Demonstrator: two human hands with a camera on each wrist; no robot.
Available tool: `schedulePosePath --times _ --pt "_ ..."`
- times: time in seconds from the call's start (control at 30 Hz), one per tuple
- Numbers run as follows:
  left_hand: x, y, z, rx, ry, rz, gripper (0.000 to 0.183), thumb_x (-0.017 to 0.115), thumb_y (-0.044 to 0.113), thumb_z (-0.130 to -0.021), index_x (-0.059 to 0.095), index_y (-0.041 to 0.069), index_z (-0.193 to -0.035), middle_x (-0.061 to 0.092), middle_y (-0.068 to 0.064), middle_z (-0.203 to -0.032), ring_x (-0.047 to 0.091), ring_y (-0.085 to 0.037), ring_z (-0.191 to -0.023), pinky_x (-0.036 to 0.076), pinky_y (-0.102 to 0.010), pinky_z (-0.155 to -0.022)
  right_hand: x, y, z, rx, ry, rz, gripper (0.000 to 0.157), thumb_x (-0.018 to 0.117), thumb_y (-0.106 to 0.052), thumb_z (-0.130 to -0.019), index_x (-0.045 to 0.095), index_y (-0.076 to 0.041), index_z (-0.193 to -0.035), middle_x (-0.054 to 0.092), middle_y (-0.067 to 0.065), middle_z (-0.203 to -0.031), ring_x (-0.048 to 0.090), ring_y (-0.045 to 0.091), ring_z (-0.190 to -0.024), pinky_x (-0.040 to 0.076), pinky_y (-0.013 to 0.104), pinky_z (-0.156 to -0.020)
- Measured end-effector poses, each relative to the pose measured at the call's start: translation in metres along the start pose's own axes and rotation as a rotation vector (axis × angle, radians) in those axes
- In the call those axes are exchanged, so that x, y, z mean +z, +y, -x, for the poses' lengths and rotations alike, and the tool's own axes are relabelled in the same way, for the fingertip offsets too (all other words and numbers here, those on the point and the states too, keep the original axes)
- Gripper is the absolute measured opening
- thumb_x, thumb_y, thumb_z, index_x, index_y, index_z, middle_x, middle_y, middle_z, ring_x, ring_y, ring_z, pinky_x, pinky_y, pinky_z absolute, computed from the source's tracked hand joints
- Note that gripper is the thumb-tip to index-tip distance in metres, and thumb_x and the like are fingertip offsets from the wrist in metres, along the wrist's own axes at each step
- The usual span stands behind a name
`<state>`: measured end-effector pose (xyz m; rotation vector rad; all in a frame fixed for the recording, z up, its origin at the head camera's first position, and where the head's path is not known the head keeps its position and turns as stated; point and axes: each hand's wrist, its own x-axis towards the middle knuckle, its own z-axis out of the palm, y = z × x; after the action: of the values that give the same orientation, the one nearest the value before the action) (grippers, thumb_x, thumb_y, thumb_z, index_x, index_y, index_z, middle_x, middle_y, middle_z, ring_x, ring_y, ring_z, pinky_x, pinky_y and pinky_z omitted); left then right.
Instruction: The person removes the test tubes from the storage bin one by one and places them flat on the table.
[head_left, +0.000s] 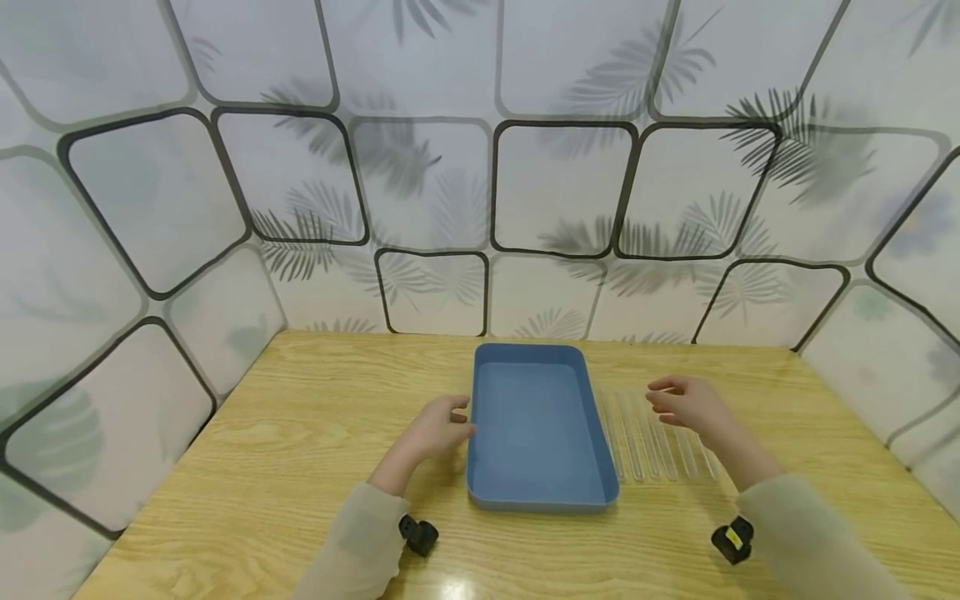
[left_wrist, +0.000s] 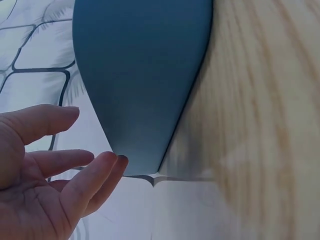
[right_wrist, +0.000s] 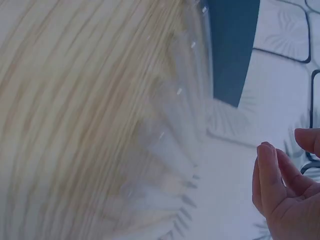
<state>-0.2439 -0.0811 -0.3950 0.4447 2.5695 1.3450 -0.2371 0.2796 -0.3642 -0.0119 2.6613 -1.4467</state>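
Note:
A blue rectangular tray [head_left: 534,425] lies on the wooden table with nothing in it. My left hand [head_left: 437,429] is beside the tray's left side, fingers loosely bent and apart from the thumb. In the left wrist view its fingertips overlap the lower edge of the tray's wall [left_wrist: 142,75], and the palm holds nothing. Several slim clear tubes [head_left: 630,442] lie side by side just right of the tray. Over their right part hovers my right hand [head_left: 693,406], its fingers slightly bent and grasping nothing. In the right wrist view the tubes [right_wrist: 172,155] look blurred and fan out below the tray.
The light wood table [head_left: 322,433] reaches back to a pale panelled wall [head_left: 420,183] with leaf prints. Similar panels stand at the left and right. A small black camera mount is on each wrist, over light sleeves [head_left: 360,533].

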Motion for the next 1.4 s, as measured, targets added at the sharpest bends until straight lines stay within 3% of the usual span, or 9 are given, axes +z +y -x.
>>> schedulePosePath --times 0.47,0.83,1.03,1.17,1.3,1.4 --pt "-0.003 0.023 0.002 0.200 0.190 -0.184 0.045 0.059 0.011 -0.084 0.046 -0.009 -0.122 0.049 -0.022 -0.117 0.050 -0.032 -0.104 0.044 -0.040 -0.083 0.039 -0.035 -0.002 -0.093 -0.003 -0.057 0.044 0.052 -0.023 -0.090 0.046 0.008 -0.121 0.051 0.025 -0.114 0.051 0.034 -0.101 0.048 0.034 -0.078" --pt "-0.003 0.044 0.007 0.242 0.248 -0.282 0.045 0.057 0.017 -0.086 0.046 -0.005 -0.124 0.047 -0.020 -0.120 0.047 -0.030 -0.108 0.041 -0.039 -0.087 0.065 -0.055 0.006 -0.197 0.047 -0.085 0.039 0.055 -0.019 -0.088 0.050 0.004 -0.119 0.055 0.019 -0.108 0.053 0.032 -0.097 0.047 0.037 -0.079" --pt "0.003 0.046 0.011 0.295 0.335 -0.407 0.046 0.058 0.021 -0.086 0.048 -0.005 -0.122 0.048 -0.019 -0.120 0.045 -0.030 -0.111 0.040 -0.038 -0.089 0.077 -0.057 0.014 -0.357 0.141 0.092 0.034 0.057 -0.017 -0.087 0.054 0.000 -0.116 0.059 0.013 -0.100 0.055 0.028 -0.093 0.048 0.038 -0.074" --pt "0.007 0.047 0.013 0.360 0.379 -0.487 0.048 0.055 0.025 -0.088 0.046 -0.005 -0.124 0.047 -0.018 -0.121 0.043 -0.029 -0.113 0.038 -0.037 -0.091 0.084 -0.058 0.020 -0.497 0.211 0.243 0.037 0.058 -0.016 -0.086 0.052 0.001 -0.118 0.058 0.016 -0.105 0.055 0.028 -0.095 0.047 0.041 -0.076" --pt "0.010 0.050 0.016 0.413 0.401 -0.543 0.050 0.053 0.027 -0.089 0.043 -0.005 -0.127 0.045 -0.018 -0.124 0.041 -0.028 -0.114 0.037 -0.037 -0.092 0.088 -0.060 0.025 -0.559 0.276 0.389 0.041 0.060 -0.016 -0.085 0.050 0.002 -0.120 0.054 0.019 -0.113 0.051 0.032 -0.102 0.042 0.047 -0.081" --pt "0.011 0.051 0.018 0.404 0.398 -0.596 0.054 0.051 0.031 -0.090 0.040 -0.003 -0.130 0.041 -0.018 -0.129 0.037 -0.030 -0.118 0.034 -0.044 -0.094 0.090 -0.062 0.026 -0.588 0.306 0.460 0.044 0.060 -0.017 -0.085 0.049 0.004 -0.122 0.051 0.021 -0.116 0.047 0.035 -0.106 0.040 0.049 -0.084"
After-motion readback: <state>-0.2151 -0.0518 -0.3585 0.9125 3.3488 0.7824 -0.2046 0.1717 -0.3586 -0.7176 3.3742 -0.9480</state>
